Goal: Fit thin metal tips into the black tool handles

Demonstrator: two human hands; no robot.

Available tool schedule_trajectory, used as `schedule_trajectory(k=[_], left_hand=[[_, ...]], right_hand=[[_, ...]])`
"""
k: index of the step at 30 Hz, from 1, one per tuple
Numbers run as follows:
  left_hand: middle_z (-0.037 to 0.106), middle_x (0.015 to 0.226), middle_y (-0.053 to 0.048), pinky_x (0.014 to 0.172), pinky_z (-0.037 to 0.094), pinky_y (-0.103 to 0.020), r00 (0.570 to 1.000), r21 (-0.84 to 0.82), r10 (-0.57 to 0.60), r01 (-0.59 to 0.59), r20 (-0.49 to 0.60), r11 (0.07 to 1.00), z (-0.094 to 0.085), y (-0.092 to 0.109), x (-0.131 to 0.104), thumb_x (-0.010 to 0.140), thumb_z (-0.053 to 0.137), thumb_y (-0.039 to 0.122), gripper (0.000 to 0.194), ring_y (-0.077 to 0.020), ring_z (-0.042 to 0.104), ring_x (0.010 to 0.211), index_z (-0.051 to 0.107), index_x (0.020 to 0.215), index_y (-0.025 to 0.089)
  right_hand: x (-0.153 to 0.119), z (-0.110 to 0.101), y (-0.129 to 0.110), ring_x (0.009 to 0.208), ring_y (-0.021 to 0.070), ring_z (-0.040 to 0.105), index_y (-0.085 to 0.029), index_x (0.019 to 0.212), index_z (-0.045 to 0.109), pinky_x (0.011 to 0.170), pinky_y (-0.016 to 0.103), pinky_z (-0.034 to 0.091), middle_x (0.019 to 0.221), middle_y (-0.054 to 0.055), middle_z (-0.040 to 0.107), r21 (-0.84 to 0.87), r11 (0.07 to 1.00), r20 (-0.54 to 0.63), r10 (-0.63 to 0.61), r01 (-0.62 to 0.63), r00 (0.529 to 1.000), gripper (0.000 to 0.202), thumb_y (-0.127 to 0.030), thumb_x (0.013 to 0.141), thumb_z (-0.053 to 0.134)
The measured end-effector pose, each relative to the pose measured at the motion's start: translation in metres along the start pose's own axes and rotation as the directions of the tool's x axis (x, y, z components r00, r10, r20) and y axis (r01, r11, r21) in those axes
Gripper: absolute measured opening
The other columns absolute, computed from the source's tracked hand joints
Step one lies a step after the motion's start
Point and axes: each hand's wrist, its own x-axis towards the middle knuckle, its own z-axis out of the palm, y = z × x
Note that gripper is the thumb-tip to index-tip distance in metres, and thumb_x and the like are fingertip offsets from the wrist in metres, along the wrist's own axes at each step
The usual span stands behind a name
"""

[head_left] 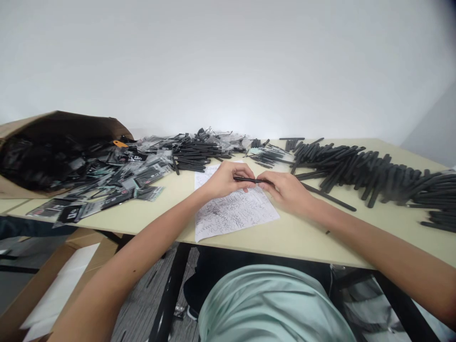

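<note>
Between both hands, a slim black pen (pixel 245 179) lies level above the sheet of paper. The fingers of my left hand (pixel 227 180) are closed round one end of it. My right hand (pixel 287 189) pinches the other end, and its fingertips nearly meet the left ones. Beneath them is a white paper (pixel 235 213) covered with dark scribbles. Behind my left hand is a pile of short black sticks (pixel 195 154). A long black rod (pixel 329 197) lies on the table beside my right hand.
A tipped cardboard box (pixel 14 185) on the left spills clear plastic packets (pixel 121 175) across the pale table (pixel 302 237). Along the right side runs a long heap of thick black tubes (pixel 377 173). An open carton (pixel 81 242) stands below the table's left front edge.
</note>
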Motion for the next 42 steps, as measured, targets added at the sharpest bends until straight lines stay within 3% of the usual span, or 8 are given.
schedule_trajectory(k=[3, 9, 16, 23, 30, 32, 37, 42], left_hand=[[0.076, 0.083, -0.008, 0.067, 0.062, -0.025, 1.0, 0.023, 0.005, -0.005, 0.0, 1.0, 0.0, -0.002, 0.0, 0.08, 0.082, 0.03, 0.025, -0.0153, 0.074, 0.067, 0.069, 0.091, 0.011], [0.075, 0.087, -0.008, 0.065, 0.061, -0.024, 1.0, 0.025, 0.02, -0.021, 0.01, 0.999, -0.001, -0.004, 0.0, 0.082, 0.08, 0.034, 0.028, -0.0151, 0.074, 0.067, 0.07, 0.094, 0.012], [0.076, 0.087, -0.008, 0.064, 0.059, -0.024, 1.0, 0.009, -0.001, 0.001, 0.021, 1.0, 0.0, 0.0, 0.0, 0.083, 0.079, 0.037, 0.031, -0.014, 0.072, 0.064, 0.069, 0.098, 0.012], [0.076, 0.088, -0.009, 0.063, 0.06, -0.023, 1.0, 0.025, -0.002, 0.001, 0.023, 1.0, -0.001, 0.0, 0.0, 0.083, 0.079, 0.04, 0.032, -0.0146, 0.073, 0.067, 0.07, 0.095, 0.012], [0.076, 0.086, -0.008, 0.064, 0.062, -0.023, 0.999, 0.055, 0.041, -0.042, 0.014, 0.998, -0.001, 0.006, 0.0, 0.08, 0.081, 0.038, 0.029, -0.0153, 0.073, 0.07, 0.072, 0.089, 0.012], [0.076, 0.085, -0.008, 0.063, 0.062, -0.023, 0.999, 0.065, 0.04, -0.041, 0.017, 0.997, -0.001, 0.006, 0.0, 0.081, 0.08, 0.037, 0.028, -0.0148, 0.073, 0.068, 0.072, 0.09, 0.012], [0.075, 0.081, -0.008, 0.059, 0.059, -0.023, 0.997, 0.055, 0.028, -0.024, -0.069, 0.998, -0.003, 0.002, 0.001, 0.085, 0.077, 0.038, 0.029, -0.0139, 0.071, 0.061, 0.07, 0.092, 0.012], [0.076, 0.085, -0.009, 0.056, 0.057, -0.021, 0.976, 0.031, -0.024, 0.031, -0.214, 0.999, -0.006, 0.0, 0.002, 0.087, 0.073, 0.041, 0.029, -0.0121, 0.071, 0.059, 0.067, 0.09, 0.013]], right_hand=[[0.001, -0.002, -0.001, 0.087, 0.02, 0.066, -0.021, 0.109, 0.069, 0.076, 0.03, 0.043, 0.104, 0.006, 0.074, 0.036, 0.999, -0.021, -0.017, 0.018, 1.0, 0.028, -0.034, 0.103, 0.045], [0.002, -0.004, -0.003, 0.071, 0.0153, 0.061, -0.019, 0.101, 0.07, 0.067, 0.027, 0.04, 0.083, 0.002, 0.071, 0.159, 0.987, -0.016, 0.007, -0.005, 1.0, 0.027, -0.029, 0.102, 0.045], [0.001, -0.004, -0.004, 0.068, 0.0174, 0.059, -0.021, 0.111, 0.061, 0.065, 0.029, 0.039, 0.081, 0.002, 0.07, 0.157, 0.986, -0.008, 0.048, -0.046, 0.999, 0.019, -0.032, 0.099, 0.052], [0.0, -0.003, -0.003, 0.076, 0.0185, 0.062, -0.021, 0.105, 0.059, 0.068, 0.028, 0.041, 0.089, 0.004, 0.07, 0.179, 0.984, -0.009, 0.025, -0.023, 1.0, 0.013, -0.028, 0.096, 0.055], [0.0, -0.005, -0.006, 0.063, 0.0142, 0.052, -0.019, 0.08, 0.06, 0.064, 0.028, 0.035, 0.07, 0.001, 0.06, 0.148, 0.989, 0.095, 0.009, -0.023, 0.995, 0.037, -0.033, 0.105, 0.036], [0.0, -0.004, -0.006, 0.063, 0.0141, 0.052, -0.019, 0.085, 0.06, 0.063, 0.028, 0.036, 0.07, 0.001, 0.06, 0.164, 0.985, 0.107, 0.037, -0.054, 0.994, 0.038, -0.038, 0.106, 0.035], [0.001, -0.003, -0.003, 0.067, 0.0159, 0.058, -0.019, 0.123, 0.055, 0.063, 0.03, 0.042, 0.097, 0.007, 0.069, 0.18, 0.967, -0.064, 0.195, -0.181, 0.979, 0.036, -0.046, 0.1, 0.05], [0.002, -0.011, 0.005, 0.065, 0.015, 0.055, -0.019, 0.114, 0.058, 0.061, 0.029, 0.043, 0.091, 0.006, 0.067, 0.269, 0.946, -0.172, 0.23, -0.178, 0.958, 0.032, -0.045, 0.096, 0.056]])
